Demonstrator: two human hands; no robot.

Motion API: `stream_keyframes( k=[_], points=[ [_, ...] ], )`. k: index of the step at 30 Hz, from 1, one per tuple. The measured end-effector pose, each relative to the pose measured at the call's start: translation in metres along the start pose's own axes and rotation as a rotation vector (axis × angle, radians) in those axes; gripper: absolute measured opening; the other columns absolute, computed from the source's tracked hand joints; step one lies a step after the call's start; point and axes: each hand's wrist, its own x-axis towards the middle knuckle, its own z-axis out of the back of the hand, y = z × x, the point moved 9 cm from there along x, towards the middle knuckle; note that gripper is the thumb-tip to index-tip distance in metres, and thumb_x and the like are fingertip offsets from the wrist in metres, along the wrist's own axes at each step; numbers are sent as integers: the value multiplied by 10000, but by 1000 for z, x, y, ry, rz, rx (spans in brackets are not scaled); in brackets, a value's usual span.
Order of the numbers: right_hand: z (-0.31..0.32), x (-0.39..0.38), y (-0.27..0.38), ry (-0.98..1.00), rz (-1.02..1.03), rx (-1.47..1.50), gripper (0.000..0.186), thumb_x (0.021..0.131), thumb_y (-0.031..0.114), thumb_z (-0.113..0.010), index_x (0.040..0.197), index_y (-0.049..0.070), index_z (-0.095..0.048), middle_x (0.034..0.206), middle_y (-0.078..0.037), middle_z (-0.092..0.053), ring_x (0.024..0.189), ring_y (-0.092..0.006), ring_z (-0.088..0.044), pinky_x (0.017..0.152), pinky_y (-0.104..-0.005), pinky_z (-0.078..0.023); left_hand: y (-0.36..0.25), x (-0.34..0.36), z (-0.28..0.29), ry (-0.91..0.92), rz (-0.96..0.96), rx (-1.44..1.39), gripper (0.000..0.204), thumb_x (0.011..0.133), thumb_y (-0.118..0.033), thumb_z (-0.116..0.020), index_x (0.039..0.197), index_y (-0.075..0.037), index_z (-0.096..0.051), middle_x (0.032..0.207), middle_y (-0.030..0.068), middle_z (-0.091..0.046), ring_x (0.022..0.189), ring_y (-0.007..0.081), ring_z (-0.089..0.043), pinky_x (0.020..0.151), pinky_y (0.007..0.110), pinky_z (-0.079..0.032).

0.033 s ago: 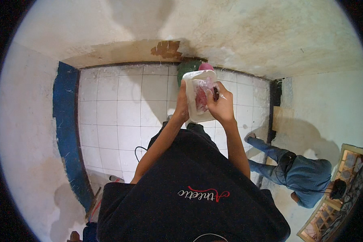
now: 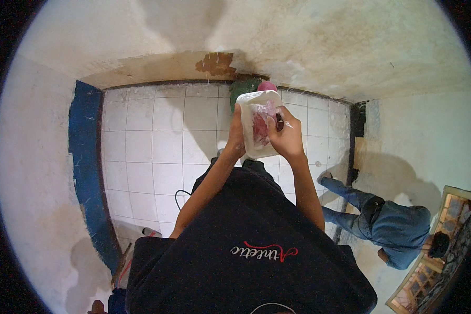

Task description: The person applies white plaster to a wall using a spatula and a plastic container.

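Observation:
A white rectangular plastic tray (image 2: 248,138) is raised in front of my chest, over the tiled floor. My left hand (image 2: 236,132) supports its left side, fingers wrapped around behind the wall and mostly hidden. My right hand (image 2: 288,135) is closed at the tray's right side on a reddish-pink flat scraper (image 2: 260,130), smeared with white paste and lying within the tray. A dark part shows between the right thumb and fingers. White paste also marks the back of that hand. How much paste the tray holds is hard to make out.
Beyond the tray, a green rounded object (image 2: 239,93) and a pink rounded one (image 2: 267,86) stand by the stained wall (image 2: 319,57). At the right, another person (image 2: 397,225) in blue stands near a window grille (image 2: 447,225). Blue paint (image 2: 88,157) covers the lower left wall.

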Motion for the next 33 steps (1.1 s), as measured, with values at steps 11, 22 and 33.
stream_keyframes(
  k=[11,22,33],
  points=[
    [-2,7,-4,27,39,-1,131,859,70,-618,939,-27,-580,648,-130,-589,543,-138,-519,538,-297,-448,6,8,5,-16,20,-27,773,956,-678,-263,1370,-45,-422,1207,147,-580,1065,249,-622,901,390,-538],
    [2,7,-8,24,33,-5,105,857,56,-606,922,-24,-587,658,-153,-604,538,-169,-559,529,-313,-452,2,6,-3,-44,3,66,785,954,-685,-244,1372,-46,-424,1219,144,-580,1080,253,-616,924,407,-520],
    [6,1,6,22,29,24,136,857,49,-603,965,-34,-590,656,-144,-604,548,-143,-563,532,-304,-457,9,5,9,-41,13,-7,735,976,-641,-266,1373,-40,-414,1224,151,-579,1101,257,-608,960,402,-506]
  ],
)
